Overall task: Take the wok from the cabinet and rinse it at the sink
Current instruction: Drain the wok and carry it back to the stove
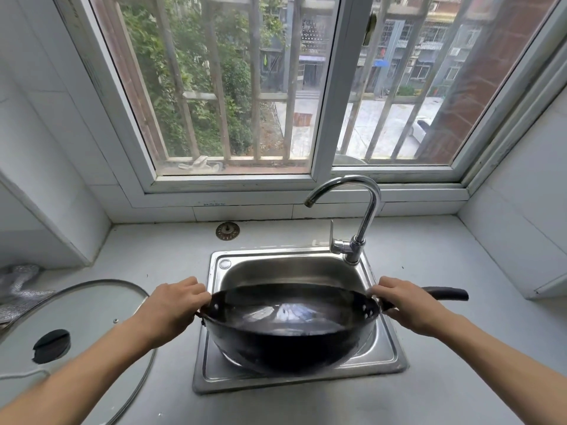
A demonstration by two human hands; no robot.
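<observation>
**Wok held over the sink in both hands**

While the view looks down from head height, a person's two bare arms reach forward to hold a black wok (288,329) above a small steel sink (395,357). The left hand (171,305) has its grip clamped on the wok's left rim, fingers curled over the edge. The right hand (408,305) has its grip clamped where the long dark handle (448,293) meets the right rim; the handle's end sticks out past the hand to the right. The wok is tilted, its open side facing up and away from the person, and its inside looks wet and shiny.

A curved chrome tap (362,216) stands at the sink's far right corner, its spout above the basin. On the pale tabletop (445,259), a glass lid (92,314) with a dark knob lies to the left of the sink, and a round metal drain strainer (227,230) sits behind it. A barred window (233,87) fills the wall beyond.
</observation>
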